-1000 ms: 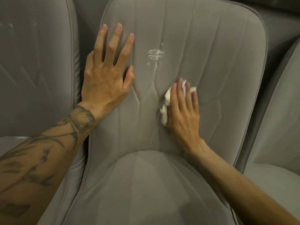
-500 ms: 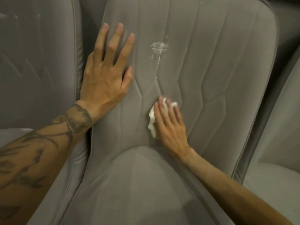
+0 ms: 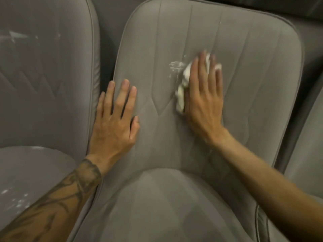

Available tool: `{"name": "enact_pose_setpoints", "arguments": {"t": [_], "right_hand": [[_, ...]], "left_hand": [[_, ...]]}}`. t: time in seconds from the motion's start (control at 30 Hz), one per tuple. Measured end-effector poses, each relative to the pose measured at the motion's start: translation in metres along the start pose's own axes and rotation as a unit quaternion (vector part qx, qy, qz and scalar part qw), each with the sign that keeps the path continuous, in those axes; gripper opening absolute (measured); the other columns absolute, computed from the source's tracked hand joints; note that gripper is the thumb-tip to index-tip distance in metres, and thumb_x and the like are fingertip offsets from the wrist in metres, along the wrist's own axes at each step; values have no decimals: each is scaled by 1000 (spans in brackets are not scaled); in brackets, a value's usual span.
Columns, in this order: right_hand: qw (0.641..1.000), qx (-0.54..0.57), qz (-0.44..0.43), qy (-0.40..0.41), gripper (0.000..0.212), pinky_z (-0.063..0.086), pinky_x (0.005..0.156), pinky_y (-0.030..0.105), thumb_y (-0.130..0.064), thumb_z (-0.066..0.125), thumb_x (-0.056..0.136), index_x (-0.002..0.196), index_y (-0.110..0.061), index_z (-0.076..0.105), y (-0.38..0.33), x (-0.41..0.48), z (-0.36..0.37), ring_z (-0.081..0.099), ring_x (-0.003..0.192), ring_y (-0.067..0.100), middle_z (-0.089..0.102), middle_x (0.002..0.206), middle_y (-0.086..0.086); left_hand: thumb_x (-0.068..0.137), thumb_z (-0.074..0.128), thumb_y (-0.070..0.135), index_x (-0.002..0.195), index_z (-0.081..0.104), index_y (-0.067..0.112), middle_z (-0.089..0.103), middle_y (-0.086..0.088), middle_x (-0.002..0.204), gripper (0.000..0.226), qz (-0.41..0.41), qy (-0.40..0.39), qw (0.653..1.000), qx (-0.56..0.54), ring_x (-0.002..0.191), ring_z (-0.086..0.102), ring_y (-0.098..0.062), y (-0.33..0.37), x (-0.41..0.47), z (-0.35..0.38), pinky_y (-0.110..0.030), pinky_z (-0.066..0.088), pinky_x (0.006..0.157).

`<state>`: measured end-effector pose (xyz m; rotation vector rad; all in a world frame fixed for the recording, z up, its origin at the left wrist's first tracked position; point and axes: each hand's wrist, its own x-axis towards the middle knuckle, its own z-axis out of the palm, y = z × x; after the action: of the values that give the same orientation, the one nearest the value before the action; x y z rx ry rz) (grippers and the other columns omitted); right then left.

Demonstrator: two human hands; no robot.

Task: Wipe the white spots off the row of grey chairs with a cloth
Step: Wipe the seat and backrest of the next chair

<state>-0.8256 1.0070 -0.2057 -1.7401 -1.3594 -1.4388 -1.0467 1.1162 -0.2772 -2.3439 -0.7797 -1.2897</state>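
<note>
A grey padded chair (image 3: pixel 253 70) fills the middle of the view. On its backrest is a smeared white spot (image 3: pixel 175 65). My right hand (image 3: pixel 203 95) presses a crumpled white cloth (image 3: pixel 182 88) flat against the backrest, just right of the spot, with the cloth poking out at the fingertips and at the thumb side. My left hand (image 3: pixel 114 119) lies flat with fingers spread on the backrest's left edge, holding nothing.
A second grey chair (image 3: pixel 49 81) stands to the left, with white marks on its backrest (image 3: pixel 15 36) and white specks on its seat (image 3: pixel 15 201). Part of a third grey chair (image 3: pixel 309 137) shows at the right edge.
My right hand has slid the cloth up the backrest from near the seat crease to beside the white spot. The view has shifted, so my left hand sits lower in frame.
</note>
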Motion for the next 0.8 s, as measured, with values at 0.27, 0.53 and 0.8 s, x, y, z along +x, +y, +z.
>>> {"name": "enact_pose_setpoints", "arguments": {"t": [0.27, 0.53, 0.8], "right_hand": [[999, 29, -8, -29, 59, 21, 128, 55, -33, 41, 110, 155, 6, 36, -48, 23, 7, 28, 154, 44, 32, 163, 27], [999, -23, -41, 21, 57, 26, 127, 51, -28, 33, 108, 157, 1, 35, -9, 89, 7, 32, 153, 38, 35, 163, 22], [994, 15, -41, -98, 55, 21, 130, 49, -28, 41, 110, 157, 1, 35, -55, -28, -8, 25, 156, 36, 31, 165, 20]], "left_hand": [[106, 40, 36, 170, 18, 15, 16, -7, 177, 71, 0, 15, 998, 54, 163, 17, -32, -3, -1, -1, -60, 14, 130], [106, 42, 35, 169, 24, 15, 21, -7, 176, 69, 54, 8, 995, 79, 161, 24, -35, -20, 0, -10, -64, 15, 128], [107, 39, 38, 170, 18, 16, 15, -7, 177, 70, 58, 4, 995, 85, 163, 18, -35, -20, -2, -6, -65, 12, 129]]}}
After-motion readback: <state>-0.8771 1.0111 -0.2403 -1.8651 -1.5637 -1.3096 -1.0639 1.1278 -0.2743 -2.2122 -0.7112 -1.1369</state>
